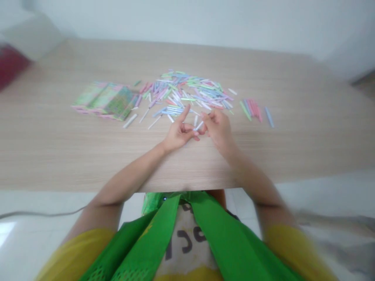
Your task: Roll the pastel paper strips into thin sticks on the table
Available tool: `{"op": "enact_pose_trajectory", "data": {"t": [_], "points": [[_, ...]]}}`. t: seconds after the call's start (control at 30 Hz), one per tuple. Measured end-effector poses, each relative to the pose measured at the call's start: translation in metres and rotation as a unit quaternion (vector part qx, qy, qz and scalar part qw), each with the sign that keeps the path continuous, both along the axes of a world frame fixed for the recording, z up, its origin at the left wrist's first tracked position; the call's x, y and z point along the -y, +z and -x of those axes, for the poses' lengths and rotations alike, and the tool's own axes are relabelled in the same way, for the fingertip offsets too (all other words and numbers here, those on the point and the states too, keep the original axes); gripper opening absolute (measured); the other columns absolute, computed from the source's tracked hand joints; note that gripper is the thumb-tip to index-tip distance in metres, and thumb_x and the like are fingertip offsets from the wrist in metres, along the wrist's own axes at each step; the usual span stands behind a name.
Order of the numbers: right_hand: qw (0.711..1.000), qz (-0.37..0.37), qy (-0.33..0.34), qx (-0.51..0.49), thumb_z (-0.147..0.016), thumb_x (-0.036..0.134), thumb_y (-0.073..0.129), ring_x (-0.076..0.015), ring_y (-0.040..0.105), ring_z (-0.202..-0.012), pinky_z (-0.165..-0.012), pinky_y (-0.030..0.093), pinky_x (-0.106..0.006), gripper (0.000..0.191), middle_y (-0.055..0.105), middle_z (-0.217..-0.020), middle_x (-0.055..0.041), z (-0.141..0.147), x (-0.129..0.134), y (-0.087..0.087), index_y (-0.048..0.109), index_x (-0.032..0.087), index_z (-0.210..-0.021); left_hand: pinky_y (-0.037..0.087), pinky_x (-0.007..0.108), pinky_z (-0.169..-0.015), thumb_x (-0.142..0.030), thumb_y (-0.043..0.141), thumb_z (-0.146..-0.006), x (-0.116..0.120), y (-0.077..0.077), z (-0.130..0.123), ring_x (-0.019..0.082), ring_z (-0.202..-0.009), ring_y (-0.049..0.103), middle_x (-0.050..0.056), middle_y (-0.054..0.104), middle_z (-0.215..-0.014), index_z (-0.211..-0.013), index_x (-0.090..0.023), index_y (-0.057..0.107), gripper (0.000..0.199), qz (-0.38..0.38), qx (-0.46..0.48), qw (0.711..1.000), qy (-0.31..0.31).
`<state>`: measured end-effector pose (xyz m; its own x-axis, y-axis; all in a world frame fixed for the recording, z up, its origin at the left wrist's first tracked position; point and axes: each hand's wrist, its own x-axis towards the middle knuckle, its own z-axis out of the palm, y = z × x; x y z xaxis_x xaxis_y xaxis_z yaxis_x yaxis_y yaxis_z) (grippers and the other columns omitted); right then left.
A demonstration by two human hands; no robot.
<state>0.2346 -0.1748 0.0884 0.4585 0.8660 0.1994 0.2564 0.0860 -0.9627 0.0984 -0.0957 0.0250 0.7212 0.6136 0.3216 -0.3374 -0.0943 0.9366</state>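
Note:
My left hand (181, 133) is over the table's near middle, its index finger stretched out and its thumb and another finger pinched on the lower end of a short white stick (200, 125). That stick reaches up toward the fingers of my right hand (218, 127). Between my right thumb and forefinger is a thin white rod (195, 112), pointing left toward my left index fingertip. Blur hides whether the rod and the stick touch. Just beyond both hands lies a loose heap of slim pastel sticks (187, 91) in white, blue, green, pink and purple.
Left of the heap lie green-and-pink printed packs (104, 99) side by side. A white stick (130, 121) and thin rods (154, 121) lie near them. On the right are a small row of pink and green sticks (252, 109) and one blue stick (269, 117). The wood-grain table (307, 144) meets a pale wall.

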Motion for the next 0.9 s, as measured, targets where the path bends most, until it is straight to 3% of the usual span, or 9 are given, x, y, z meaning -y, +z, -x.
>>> {"op": "enact_pose_trajectory", "data": {"t": [0.13,0.3,0.43,0.53,0.63,0.7,0.8,0.9], "points": [[0.999,-0.033,-0.01,0.01,-0.086,0.055,0.069,-0.0102,0.054,-0.043,-0.047,0.04,-0.023,0.043,0.057,-0.049,0.0051,0.007,0.013,0.0,0.047,0.024,-0.068,0.058,0.025,-0.071,-0.033,0.078,-0.083,0.01,-0.003,0.002,0.015,-0.068,0.074,0.005,0.08,-0.087,-0.165,-0.021,0.01,0.107,-0.115,0.003,0.989,0.092],[0.999,0.01,0.035,-0.005,-0.083,0.055,0.073,-0.0081,0.046,-0.037,-0.041,0.032,-0.022,0.044,0.051,-0.042,0.007,0.015,0.031,-0.005,0.049,0.023,-0.065,0.056,0.022,-0.072,-0.031,0.065,-0.093,0.026,-0.007,0.0,0.013,-0.069,0.072,0.006,0.08,-0.09,-0.164,-0.018,0.018,0.086,-0.316,0.01,0.938,0.144],[0.998,-0.001,0.054,-0.022,-0.084,0.05,0.074,-0.0063,0.04,-0.034,-0.037,0.026,-0.021,0.043,0.05,-0.041,0.0082,0.005,0.049,0.013,0.047,0.023,-0.066,0.056,0.019,-0.073,-0.026,0.066,-0.094,0.023,-0.001,-0.001,0.011,-0.071,0.073,0.005,0.081,-0.093,-0.164,-0.019,0.017,0.085,-0.412,0.043,0.895,0.165],[0.992,-0.11,-0.045,-0.039,-0.088,0.043,0.072,-0.0058,0.038,-0.036,-0.037,0.024,-0.02,0.037,0.049,-0.046,0.0092,-0.008,0.06,0.036,0.046,0.023,-0.07,0.059,0.022,-0.085,-0.025,0.07,-0.092,0.018,-0.001,0.004,0.013,-0.084,0.077,0.004,0.081,-0.102,-0.163,-0.024,0.021,0.086,-0.43,0.067,0.875,0.213],[0.95,-0.255,-0.168,-0.065,-0.092,0.029,0.066,-0.0054,0.037,-0.038,-0.039,0.027,-0.02,0.028,0.05,-0.051,0.0095,-0.023,0.062,0.055,0.046,0.023,-0.073,0.06,0.026,-0.093,-0.023,0.074,-0.089,0.017,-0.008,0.012,0.015,-0.095,0.078,0.005,0.079,-0.111,-0.158,-0.028,0.033,0.08,-0.437,0.074,0.858,0.258],[0.928,-0.301,-0.203,-0.086,-0.095,0.022,0.06,-0.0058,0.036,-0.04,-0.04,0.029,-0.02,0.028,0.048,-0.052,0.0096,-0.035,0.055,0.059,0.043,0.024,-0.072,0.06,0.028,-0.095,-0.021,0.077,-0.086,0.019,-0.015,0.015,0.016,-0.1,0.077,0.006,0.079,-0.114,-0.153,-0.028,0.039,0.078,-0.434,0.077,0.856,0.27],[0.928,-0.259,-0.233,-0.135,-0.1,0.028,0.052,-0.0055,0.036,-0.04,-0.039,0.025,-0.02,0.032,0.047,-0.052,0.0085,-0.052,0.037,0.048,0.043,0.023,-0.07,0.06,0.03,-0.098,-0.014,0.08,-0.082,0.024,-0.021,0.015,0.018,-0.106,0.075,0.006,0.078,-0.117,-0.143,-0.027,0.047,0.071,-0.407,0.097,0.873,0.252],[0.93,-0.162,-0.257,-0.206,-0.099,0.039,0.057,-0.0059,0.031,-0.04,-0.04,0.029,-0.021,0.037,0.044,-0.052,0.0095,-0.068,0.017,0.02,0.043,0.023,-0.068,0.06,0.035,-0.102,-0.008,0.079,-0.081,0.027,-0.024,0.011,0.02,-0.111,0.073,0.004,0.078,-0.117,-0.127,-0.025,0.051,0.056,-0.363,0.143,0.897,0.208]]}}
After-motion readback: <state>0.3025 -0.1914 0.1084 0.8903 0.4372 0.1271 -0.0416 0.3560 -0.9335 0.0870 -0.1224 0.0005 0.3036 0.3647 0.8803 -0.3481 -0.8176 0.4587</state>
